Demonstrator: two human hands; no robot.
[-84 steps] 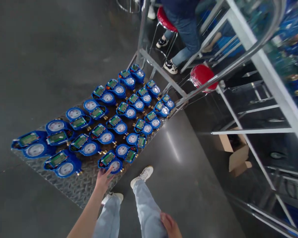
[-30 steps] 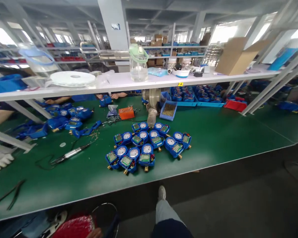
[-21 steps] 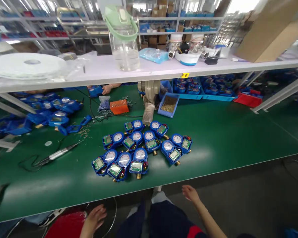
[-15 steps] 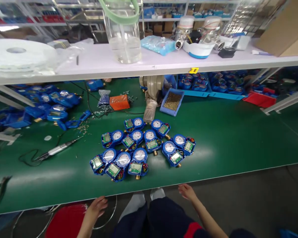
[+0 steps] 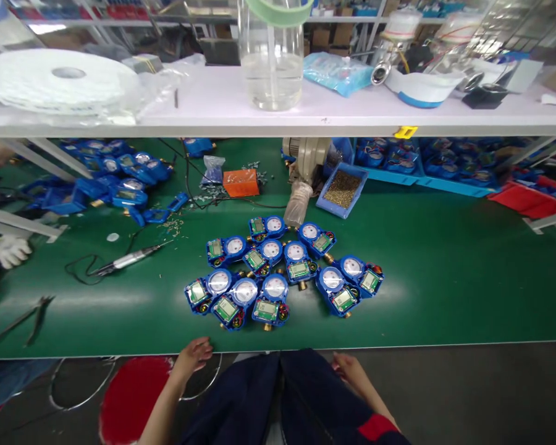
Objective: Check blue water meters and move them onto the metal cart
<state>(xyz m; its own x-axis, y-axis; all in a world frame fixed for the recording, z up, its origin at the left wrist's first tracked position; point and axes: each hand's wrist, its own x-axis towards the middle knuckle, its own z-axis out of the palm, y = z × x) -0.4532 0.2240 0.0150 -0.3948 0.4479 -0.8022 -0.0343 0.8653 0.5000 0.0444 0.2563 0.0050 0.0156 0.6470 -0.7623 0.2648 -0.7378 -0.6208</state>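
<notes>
Head view: we look down on the green-topped desk point(image 5: 445, 278), whose near edge runs just above both of our hands. Our left hand point(image 5: 193, 357) hangs at that edge with fingers loosely spread, its grip open and holding nothing; beside it stands a round red-seated stool point(image 5: 130, 395) with a chrome ring. Our right hand point(image 5: 349, 369) rests low by the dark trouser leg, fingers relaxed, its grip likewise open and empty. Nearest to the hands lies a cluster of blue plastic water meters point(image 5: 278, 272) with white dials and green circuit boards; we count eleven, lying face up on the desk just beyond the edge, touching one another. To their left we count one slim silver electric screwdriver point(image 5: 130, 258) with a black cord, and one pair of dark pliers point(image 5: 25, 316). Behind the cluster stand one orange box point(image 5: 241, 183) and one blue bin of small brass parts point(image 5: 341, 190). A second heap of blue meters point(image 5: 115, 179) lies far left, too crowded to count. On the white shelf point(image 5: 213, 108) above stand one clear glass jar point(image 5: 272, 55) and one white tape roll point(image 5: 58, 80).
</notes>
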